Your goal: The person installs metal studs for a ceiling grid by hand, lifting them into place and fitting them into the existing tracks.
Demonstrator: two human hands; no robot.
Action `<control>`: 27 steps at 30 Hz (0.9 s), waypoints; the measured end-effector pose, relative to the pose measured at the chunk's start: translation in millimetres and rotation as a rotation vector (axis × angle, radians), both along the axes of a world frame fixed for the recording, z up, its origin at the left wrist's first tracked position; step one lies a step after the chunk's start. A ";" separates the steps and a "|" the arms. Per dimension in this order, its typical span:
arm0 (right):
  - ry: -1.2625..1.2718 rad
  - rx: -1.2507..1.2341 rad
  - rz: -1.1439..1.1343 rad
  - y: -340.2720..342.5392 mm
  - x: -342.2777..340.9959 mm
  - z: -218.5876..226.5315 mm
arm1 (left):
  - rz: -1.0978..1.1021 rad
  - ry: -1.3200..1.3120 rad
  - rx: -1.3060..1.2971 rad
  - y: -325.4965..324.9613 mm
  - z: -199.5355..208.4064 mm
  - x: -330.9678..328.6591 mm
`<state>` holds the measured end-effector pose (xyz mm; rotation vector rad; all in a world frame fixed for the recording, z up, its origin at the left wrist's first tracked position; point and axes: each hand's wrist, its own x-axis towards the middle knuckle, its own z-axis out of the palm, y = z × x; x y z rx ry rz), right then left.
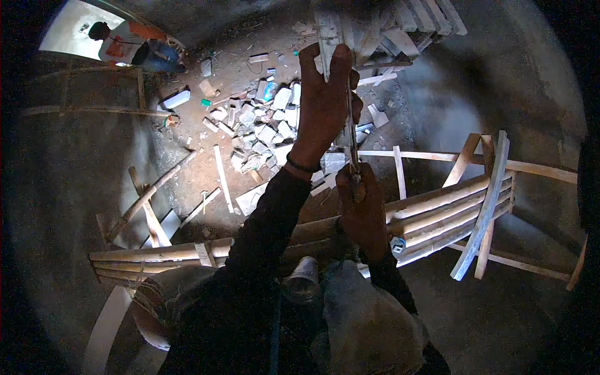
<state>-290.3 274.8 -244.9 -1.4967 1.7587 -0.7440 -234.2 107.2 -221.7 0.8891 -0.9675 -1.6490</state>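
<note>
My left hand (322, 109), with a dark band at the wrist, is raised at the upper middle. Its fingers are closed round a pale, flat, board-like strip (329, 39) that runs up past the fingertips. Lower and to the right, my right hand (365, 212) is wrapped round the handle end of a narrow, thin-edged tool (354, 147). That tool points upward beside my left hand, seen edge-on, so its kind is unclear. Where the tool and the strip meet is partly hidden by my left fingers.
Bamboo scaffold poles (450, 206) cross just below me, with upright planks (484, 206) leaning at the right. A rubble heap (269, 119) covers the floor below. A white cup (304, 275) and a pale sack (369, 319) sit close by. Another person (134, 47) is far left.
</note>
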 end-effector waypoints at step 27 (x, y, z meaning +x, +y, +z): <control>-0.150 -0.106 -0.246 6.4 -4.2 -16.4 | -0.034 -0.154 -0.033 4.3 -0.2 -13.8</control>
